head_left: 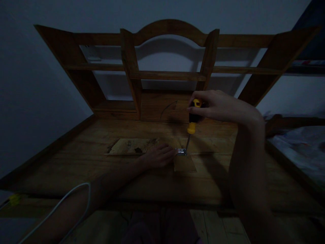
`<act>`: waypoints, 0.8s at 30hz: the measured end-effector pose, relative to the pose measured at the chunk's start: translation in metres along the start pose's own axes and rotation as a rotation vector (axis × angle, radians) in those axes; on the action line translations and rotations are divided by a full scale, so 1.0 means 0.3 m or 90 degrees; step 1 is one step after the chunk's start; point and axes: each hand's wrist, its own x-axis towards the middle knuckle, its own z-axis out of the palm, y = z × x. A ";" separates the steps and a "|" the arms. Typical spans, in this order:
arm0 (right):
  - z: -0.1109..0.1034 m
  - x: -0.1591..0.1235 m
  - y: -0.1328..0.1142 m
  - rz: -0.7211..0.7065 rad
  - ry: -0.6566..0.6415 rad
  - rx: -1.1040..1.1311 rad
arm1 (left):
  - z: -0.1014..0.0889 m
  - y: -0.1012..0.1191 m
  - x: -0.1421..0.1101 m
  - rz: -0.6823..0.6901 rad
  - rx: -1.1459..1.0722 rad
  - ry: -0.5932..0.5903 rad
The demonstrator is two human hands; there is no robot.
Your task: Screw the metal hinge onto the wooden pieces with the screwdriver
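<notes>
The scene is dim. My right hand (218,106) is wrapped round the yellow and black handle of a screwdriver (192,124), held upright with its tip down on a small metal hinge (181,151). The hinge lies where a long thin wooden board (134,145) meets a small wooden piece (185,164) on the wooden desk (101,176). My left hand (159,156) rests on the desk with its fingers curled against the hinge's left side, pressing on the board's edge.
A wooden shelf unit (167,71) with an arched top stands at the back of the desk against a pale wall. A white cable (73,193) runs over my left forearm. A bed with light cloth (299,149) lies at the right.
</notes>
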 end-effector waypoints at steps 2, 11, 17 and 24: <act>0.001 -0.001 -0.001 -0.005 -0.004 0.006 | -0.002 -0.001 0.003 0.009 0.002 0.003; -0.005 -0.013 -0.001 -0.011 -0.021 0.023 | 0.004 -0.009 0.005 -0.008 0.039 -0.013; 0.008 -0.003 -0.011 0.036 -0.022 0.022 | -0.004 -0.011 0.008 0.017 0.045 -0.002; 0.007 0.006 -0.020 0.018 -0.013 -0.020 | -0.006 -0.019 0.010 0.027 0.048 -0.014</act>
